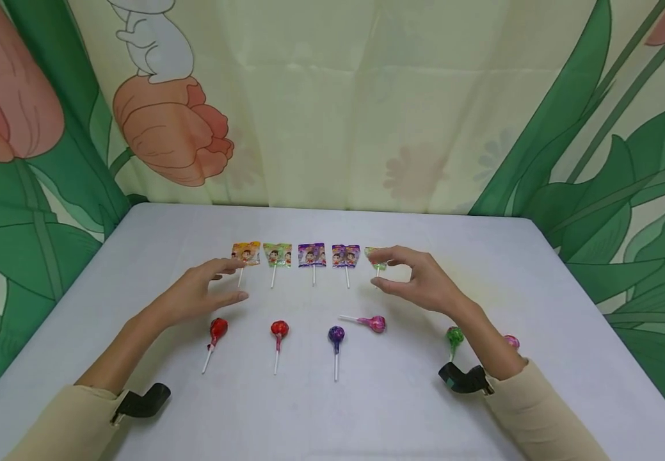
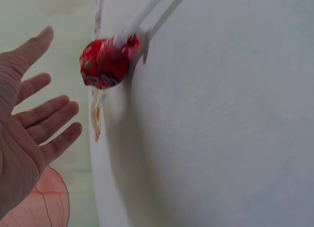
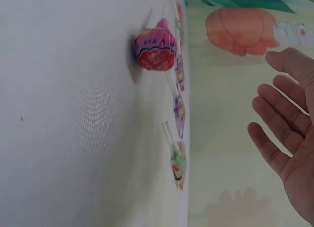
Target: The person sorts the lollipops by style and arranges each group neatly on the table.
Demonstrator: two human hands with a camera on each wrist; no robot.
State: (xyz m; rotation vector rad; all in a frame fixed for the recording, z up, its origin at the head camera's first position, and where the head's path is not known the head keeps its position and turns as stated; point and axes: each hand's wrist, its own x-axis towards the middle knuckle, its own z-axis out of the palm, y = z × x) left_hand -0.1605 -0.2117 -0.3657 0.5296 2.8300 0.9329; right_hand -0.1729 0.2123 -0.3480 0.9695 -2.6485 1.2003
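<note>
Both hands hover over the white table with nothing in them. The left hand (image 1: 196, 292), thumb and fingers spread apart, is beside the orange flat-wrapped lollipop (image 1: 246, 253); in the left wrist view this hand (image 2: 37, 114) shows relaxed fingers near a red ball lollipop (image 2: 104, 64). The right hand (image 1: 418, 280) is held beside the rightmost green flat lollipop (image 1: 378, 263) and partly covers it. In the right wrist view the right hand (image 3: 289, 114) has its fingers apart, with a pink ball lollipop (image 3: 156, 47) and the green flat one (image 3: 178, 163) to its left.
Between the hands, a green (image 1: 277, 255) and two purple flat lollipops (image 1: 312, 255) continue the back row. Nearer lie red (image 1: 279, 329), purple (image 1: 336, 334), pink (image 1: 377, 324) and green ball lollipops (image 1: 455, 336). Another pink one (image 1: 512, 341) is partly behind the right forearm. A printed curtain hangs behind.
</note>
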